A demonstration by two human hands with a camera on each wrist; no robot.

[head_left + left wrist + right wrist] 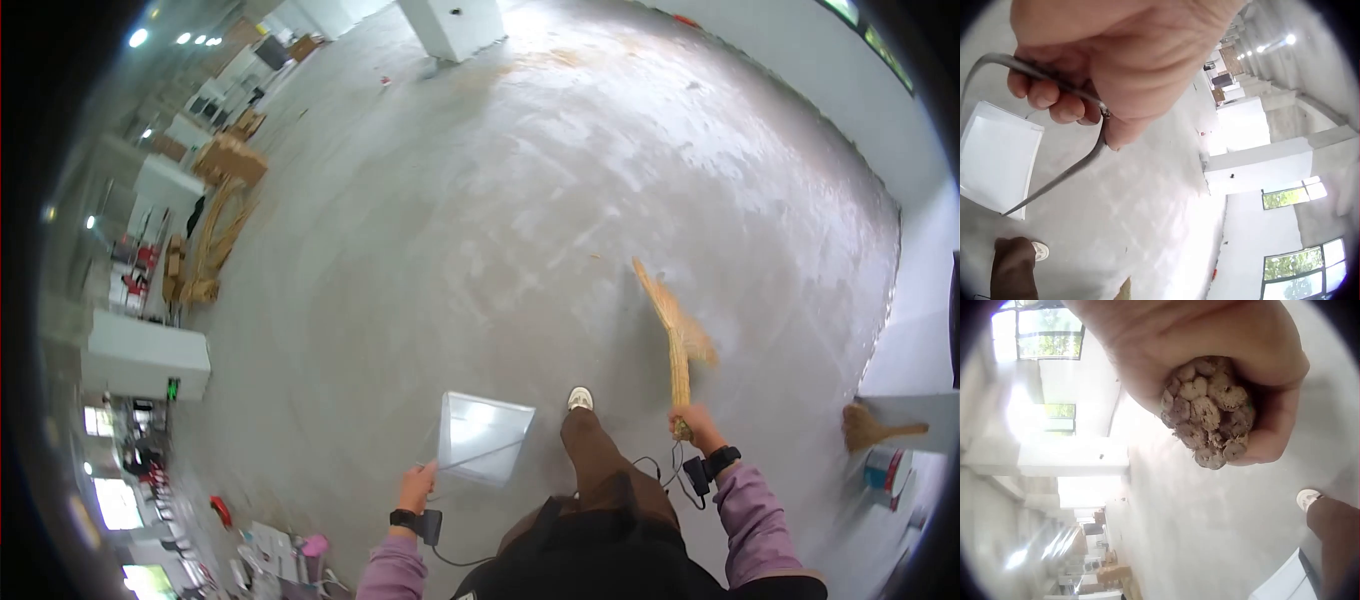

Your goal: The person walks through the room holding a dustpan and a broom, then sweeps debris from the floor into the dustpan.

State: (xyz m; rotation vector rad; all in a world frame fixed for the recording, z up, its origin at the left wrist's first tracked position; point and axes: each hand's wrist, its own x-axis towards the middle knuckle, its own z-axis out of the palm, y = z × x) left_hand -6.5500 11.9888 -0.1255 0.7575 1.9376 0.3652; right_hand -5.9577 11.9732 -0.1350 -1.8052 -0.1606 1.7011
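My left hand (417,487) grips the bent metal wire handle (1063,169) of a whitish dustpan (482,437). The pan hangs below and to the right of that hand, its bright inner face turned up. In the left wrist view the fingers curl round the wire. My right hand (698,426) holds a straw broom (678,362) by the butt of its bundled-stalk handle. The broom reaches forward over the concrete floor, its fanned bristles blurred on the right side. Cut stalk ends (1207,415) poke out of the right fist in the right wrist view.
A white shoe (580,398) shows between the dustpan and the broom. Tiny debris (595,257) lies on the floor ahead. Cardboard boxes (228,160) stand at the left, a white pillar (455,28) at the far end. Another broom (880,428) and a bucket (886,470) are at the right.
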